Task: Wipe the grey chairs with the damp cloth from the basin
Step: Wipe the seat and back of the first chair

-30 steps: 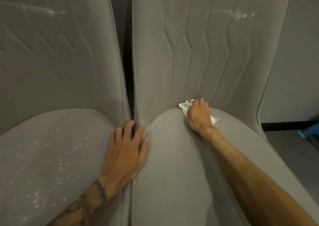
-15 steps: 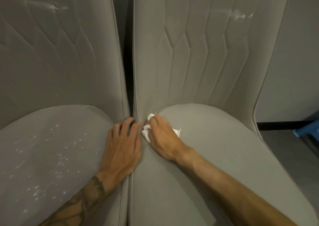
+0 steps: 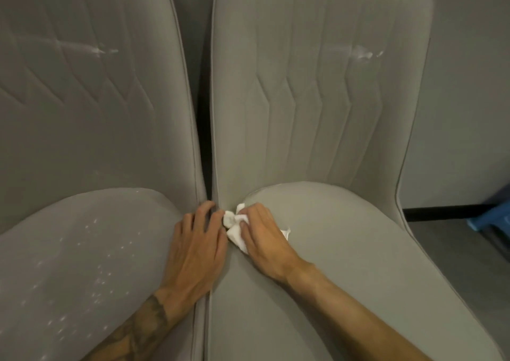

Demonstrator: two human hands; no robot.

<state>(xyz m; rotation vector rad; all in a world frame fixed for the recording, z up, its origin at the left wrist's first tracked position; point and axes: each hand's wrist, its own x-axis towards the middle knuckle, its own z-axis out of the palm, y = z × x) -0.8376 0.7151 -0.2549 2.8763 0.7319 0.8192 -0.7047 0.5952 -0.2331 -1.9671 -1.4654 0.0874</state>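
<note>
Your left hand [image 3: 197, 247] lies flat, fingers spread, on the inner seat edge of the left chair [image 3: 82, 250]. Just right of it, your right hand [image 3: 265, 239] curls over the white cloth [image 3: 234, 228], pressing it into the rear seat corner of the right chair [image 3: 358, 250]. Beyond, pale smears [image 3: 361, 54] streak both chairs.

Two grey chairs stood side by side. The right hand [image 3: 265, 239] gripped a crumpled white cloth [image 3: 234, 226] against the right chair's seat [image 3: 358, 264] at its far left corner. The left hand [image 3: 196, 250] lay flat on the left chair's seat [image 3: 82, 250], which was speckled white.
</note>
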